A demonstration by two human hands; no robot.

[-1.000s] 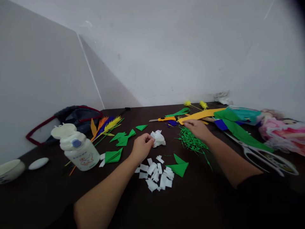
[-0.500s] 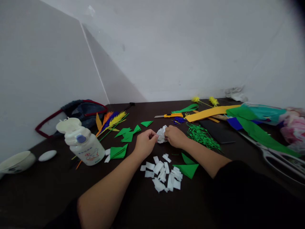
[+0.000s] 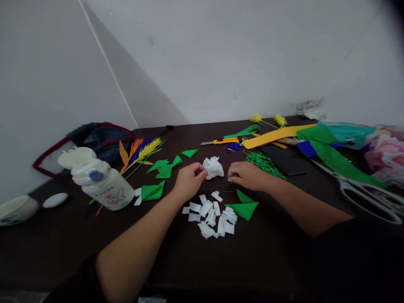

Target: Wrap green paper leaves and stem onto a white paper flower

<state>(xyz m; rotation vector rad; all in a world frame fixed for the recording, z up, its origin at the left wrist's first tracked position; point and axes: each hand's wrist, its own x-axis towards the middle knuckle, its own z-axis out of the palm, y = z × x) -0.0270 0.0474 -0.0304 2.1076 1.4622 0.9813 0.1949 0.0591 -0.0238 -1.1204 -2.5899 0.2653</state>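
Observation:
A crumpled bunch of white paper point(image 3: 213, 167) is just above the dark tabletop, pinched at its left edge between the thumb and fingers of my left hand point(image 3: 190, 180). My right hand point(image 3: 244, 174) is a short way to the right of the bunch, not touching it. Its fingers are curled in, and their undersides are hidden, so anything held there cannot be made out. Small cut pieces of white paper point(image 3: 210, 216) lie loosely piled in front of my hands. Folded green paper point(image 3: 243, 209) is beside them on the right.
Left of my hands stand an open-topped white bottle point(image 3: 109, 191) and a bowl point(image 3: 17, 210). Green paper pieces point(image 3: 166, 170) lie closer in. At the back is a yellow utility knife point(image 3: 221, 142) with its blade out. Large scissors point(image 3: 362, 189) rest at the right.
My right hand has come away from the white paper bunch and moved right. My left hand still holds the bunch. The view has tilted and shifted slightly.

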